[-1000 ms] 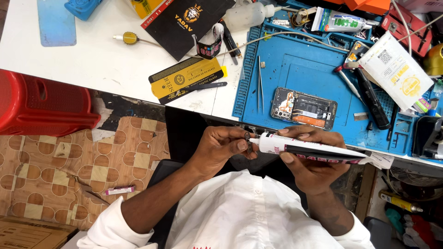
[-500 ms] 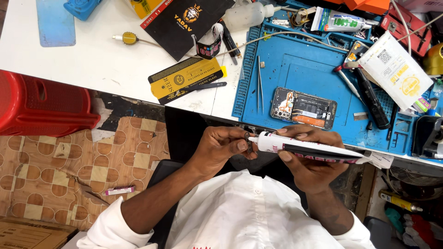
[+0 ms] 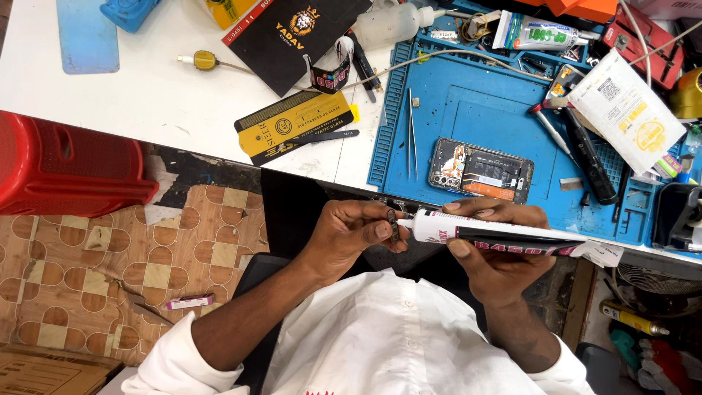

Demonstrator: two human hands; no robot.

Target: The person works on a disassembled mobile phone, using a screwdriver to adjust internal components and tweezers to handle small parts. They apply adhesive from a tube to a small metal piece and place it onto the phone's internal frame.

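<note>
Presently we hold one glue tube [image 3: 504, 240]: white at the nozzle end, black along the body, red lettering, crimped tail pointing right. Right hand [image 3: 501, 252] wrapped around the tube's middle. Left hand [image 3: 351, 235] pinched on a small dark cap [image 3: 393, 225] at the nozzle, just left of the tube. Beyond, on the blue mat [image 3: 475, 117]: opened phone [image 3: 480, 170], tweezers [image 3: 412, 132].
</note>
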